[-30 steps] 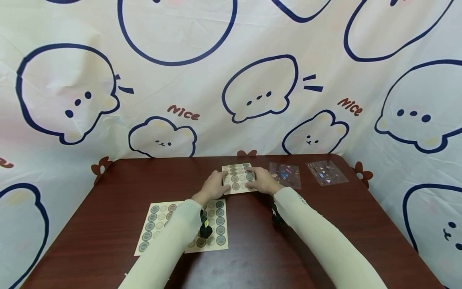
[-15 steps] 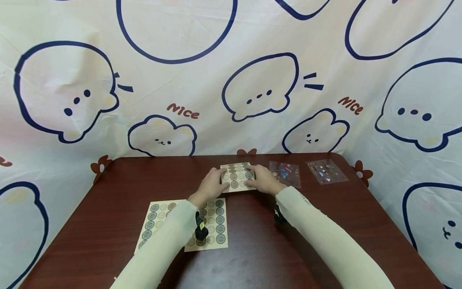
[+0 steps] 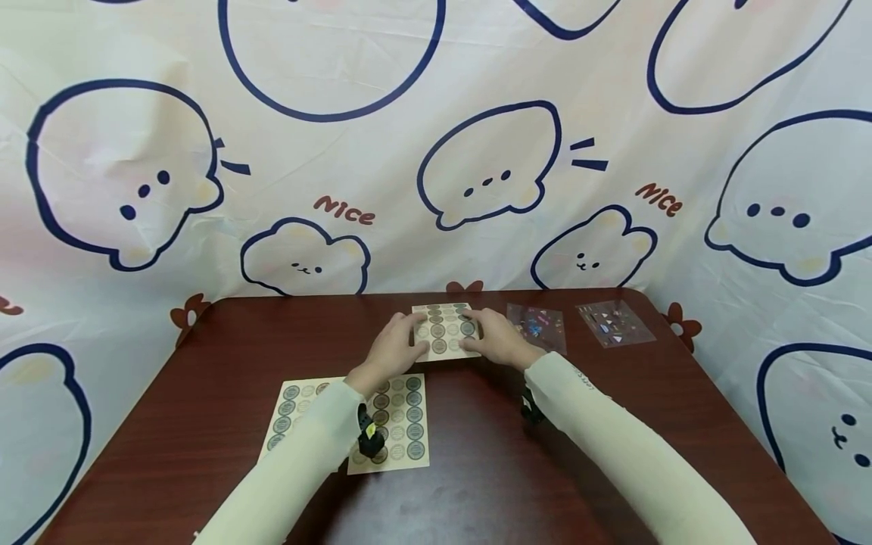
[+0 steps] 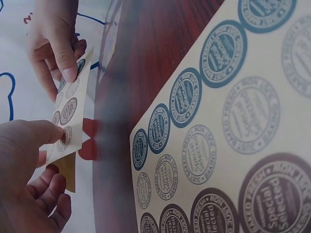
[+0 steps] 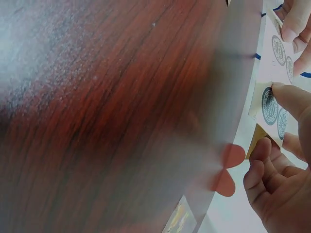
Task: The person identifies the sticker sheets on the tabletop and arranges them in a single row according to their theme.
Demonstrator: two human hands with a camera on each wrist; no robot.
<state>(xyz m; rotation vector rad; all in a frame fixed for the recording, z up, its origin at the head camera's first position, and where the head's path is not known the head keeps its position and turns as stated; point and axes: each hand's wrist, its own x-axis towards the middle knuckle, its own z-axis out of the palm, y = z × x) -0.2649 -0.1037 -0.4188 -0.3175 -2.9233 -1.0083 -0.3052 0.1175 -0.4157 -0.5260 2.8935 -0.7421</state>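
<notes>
Both hands hold a cream sticker sheet [image 3: 446, 331] printed with round labels, up near the far edge of the table. My left hand [image 3: 391, 352] pinches its left side, thumb on the printed face and fingers curled beneath, as the left wrist view shows. On the opposite side my right hand [image 3: 502, 341] pinches it the same way, thumb [image 5: 294, 99] on top. A brownish-yellow layer [image 4: 69, 172] shows below the sheet's lower edge. Nearer the body, another sticker sheet [image 3: 402, 428] lies under the left wrist, with a further sheet [image 3: 291, 401] left of it, partly hidden by the sleeve.
Right of the hands, a clear bag [image 3: 550, 333] with small colourful bits lies on the dark red-brown table [image 3: 518, 484]. Another clear packet [image 3: 616, 325] with small pieces is at the far right corner. A printed cloth [image 3: 395, 174] hangs behind the table.
The held sheet has shifted slightly left and away. My left hand and forearm have moved a little left, uncovering more of the sheet under the wrist. Both hands keep their grip.
</notes>
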